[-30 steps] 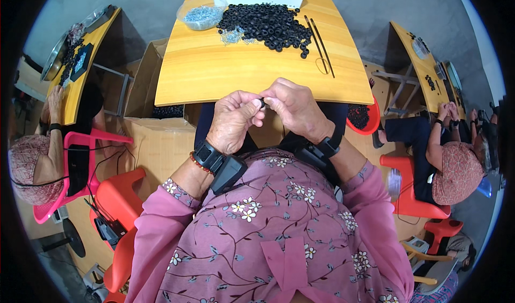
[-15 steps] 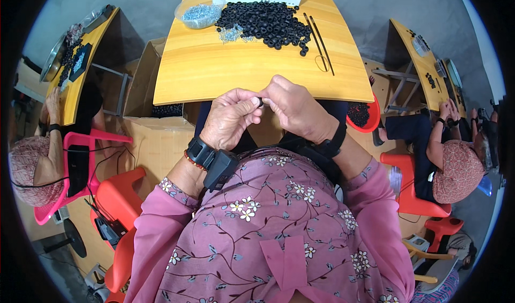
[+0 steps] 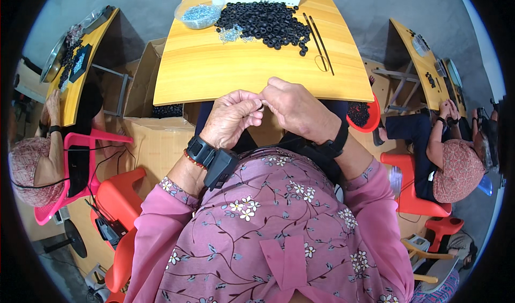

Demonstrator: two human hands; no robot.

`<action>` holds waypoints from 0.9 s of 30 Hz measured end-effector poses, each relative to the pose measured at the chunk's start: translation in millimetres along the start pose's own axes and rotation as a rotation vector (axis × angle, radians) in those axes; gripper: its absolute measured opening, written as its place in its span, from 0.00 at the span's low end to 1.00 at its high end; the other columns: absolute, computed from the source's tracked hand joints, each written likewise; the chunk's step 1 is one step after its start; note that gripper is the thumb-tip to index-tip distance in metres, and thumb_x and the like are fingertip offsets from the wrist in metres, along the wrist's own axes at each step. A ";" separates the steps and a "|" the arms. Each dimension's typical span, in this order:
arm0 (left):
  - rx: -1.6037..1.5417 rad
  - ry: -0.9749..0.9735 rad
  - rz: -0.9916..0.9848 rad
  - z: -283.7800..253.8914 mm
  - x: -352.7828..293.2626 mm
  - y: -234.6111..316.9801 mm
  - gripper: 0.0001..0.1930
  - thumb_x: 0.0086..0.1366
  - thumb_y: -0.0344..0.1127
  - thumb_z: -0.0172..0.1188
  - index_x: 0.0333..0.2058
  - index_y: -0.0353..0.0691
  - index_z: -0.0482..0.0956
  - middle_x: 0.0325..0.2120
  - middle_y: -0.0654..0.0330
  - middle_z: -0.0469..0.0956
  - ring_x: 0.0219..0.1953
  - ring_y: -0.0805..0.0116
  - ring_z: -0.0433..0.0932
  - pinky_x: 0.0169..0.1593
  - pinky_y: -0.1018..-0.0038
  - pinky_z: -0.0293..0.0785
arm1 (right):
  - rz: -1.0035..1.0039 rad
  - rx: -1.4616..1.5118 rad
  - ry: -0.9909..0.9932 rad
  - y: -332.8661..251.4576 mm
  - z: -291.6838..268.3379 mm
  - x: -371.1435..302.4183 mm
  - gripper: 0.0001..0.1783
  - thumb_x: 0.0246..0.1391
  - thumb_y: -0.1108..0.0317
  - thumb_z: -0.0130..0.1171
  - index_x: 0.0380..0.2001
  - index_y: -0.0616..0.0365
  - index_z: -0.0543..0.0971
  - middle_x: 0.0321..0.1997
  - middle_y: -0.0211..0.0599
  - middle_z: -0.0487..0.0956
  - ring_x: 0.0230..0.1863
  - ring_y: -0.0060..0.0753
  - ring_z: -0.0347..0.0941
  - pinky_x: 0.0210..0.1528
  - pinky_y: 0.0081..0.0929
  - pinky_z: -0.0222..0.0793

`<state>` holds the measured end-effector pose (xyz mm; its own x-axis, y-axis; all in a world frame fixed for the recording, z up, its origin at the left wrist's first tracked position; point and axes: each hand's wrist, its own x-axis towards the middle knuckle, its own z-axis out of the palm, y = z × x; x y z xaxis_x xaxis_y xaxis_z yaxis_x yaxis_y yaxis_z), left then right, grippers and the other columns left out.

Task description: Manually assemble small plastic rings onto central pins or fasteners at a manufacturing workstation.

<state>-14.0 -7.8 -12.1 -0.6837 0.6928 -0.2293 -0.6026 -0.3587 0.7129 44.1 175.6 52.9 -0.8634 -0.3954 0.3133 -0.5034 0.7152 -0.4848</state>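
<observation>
Both hands meet just in front of the table's near edge, fingertips together. My left hand [image 3: 232,119] is closed in a pinch of thumb and forefinger. My right hand [image 3: 299,112] is closed too, its curled fingers touching the left fingertips. The small black ring that showed in the left pinch is now almost wholly covered by fingers. What the right fingertips grip is hidden. Farther up the table [image 3: 236,72] lies a pile of black rings [image 3: 265,21]. Beside it are a small heap of shiny clear-blue pieces [image 3: 230,33] and a clear bowl [image 3: 199,12] of similar pieces.
Two thin dark rods [image 3: 321,44] and a thin loop [image 3: 320,63] lie right of the pile. A cardboard box [image 3: 142,91] stands under the table's left side; a red basin [image 3: 374,112] of black pieces is at the right. People sit at side tables left and right.
The black ring between my fingertips has gone from plain view to covered. My right fingers have shifted slightly against the left ones; the hands otherwise stay in place.
</observation>
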 end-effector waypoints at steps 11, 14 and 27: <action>-0.085 -0.059 0.007 1.4 -0.7 -4.0 0.03 0.65 0.28 0.58 0.37 0.38 0.77 0.30 0.60 0.78 0.27 0.73 0.78 0.31 0.77 0.77 | 0.174 0.395 0.109 8.6 11.4 -13.9 0.13 0.56 0.78 0.55 0.46 0.65 0.78 0.30 0.41 0.76 0.30 0.35 0.75 0.33 0.28 0.70; -0.095 -0.071 0.030 1.4 -0.6 -2.9 0.03 0.65 0.28 0.58 0.37 0.38 0.77 0.30 0.60 0.78 0.27 0.73 0.77 0.32 0.77 0.76 | 0.337 0.736 0.195 0.9 16.5 -13.7 0.12 0.57 0.78 0.55 0.44 0.62 0.80 0.30 0.36 0.77 0.29 0.24 0.74 0.32 0.23 0.70; -0.159 -0.029 0.085 6.6 -0.2 -1.8 0.02 0.67 0.25 0.57 0.36 0.34 0.77 0.30 0.57 0.80 0.27 0.72 0.79 0.31 0.77 0.78 | 0.081 0.301 0.348 6.6 26.1 -14.5 0.15 0.49 0.78 0.64 0.43 0.59 0.79 0.29 0.37 0.75 0.29 0.30 0.75 0.31 0.26 0.70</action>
<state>-10.0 -3.2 -8.9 -0.7239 0.6729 -0.1521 -0.6024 -0.5091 0.6148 52.4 171.0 23.8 -0.8639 -0.0918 0.4952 -0.4665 0.5164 -0.7181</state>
